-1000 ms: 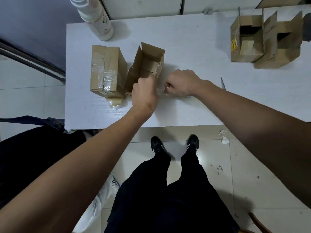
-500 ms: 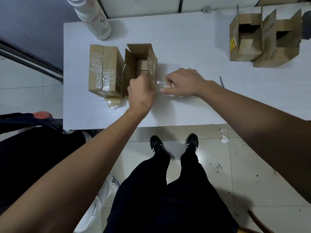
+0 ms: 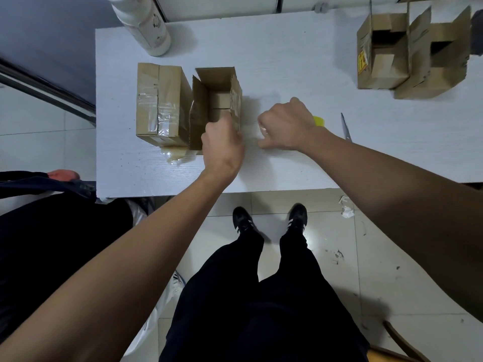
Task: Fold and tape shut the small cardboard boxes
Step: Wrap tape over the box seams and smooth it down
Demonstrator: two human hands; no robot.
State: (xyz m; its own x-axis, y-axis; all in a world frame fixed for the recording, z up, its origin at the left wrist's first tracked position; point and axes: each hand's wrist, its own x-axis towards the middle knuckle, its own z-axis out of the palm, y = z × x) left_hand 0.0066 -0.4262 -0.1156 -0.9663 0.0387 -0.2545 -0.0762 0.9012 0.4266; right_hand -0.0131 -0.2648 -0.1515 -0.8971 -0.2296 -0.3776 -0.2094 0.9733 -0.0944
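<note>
Hidden and cut off — head view

The right hand covered most of the tape roll — only a yellow sliver showed. The left hand hid the open box's near end. The white bottle was cropped by the top edge; the scissors were partly behind the right forearm.

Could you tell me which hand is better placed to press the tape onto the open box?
Probably the left hand: it already rests against the open box's near right corner, where the tape appears to end. The right hand sits apart on the table, seemingly holding the tape roll.
</note>
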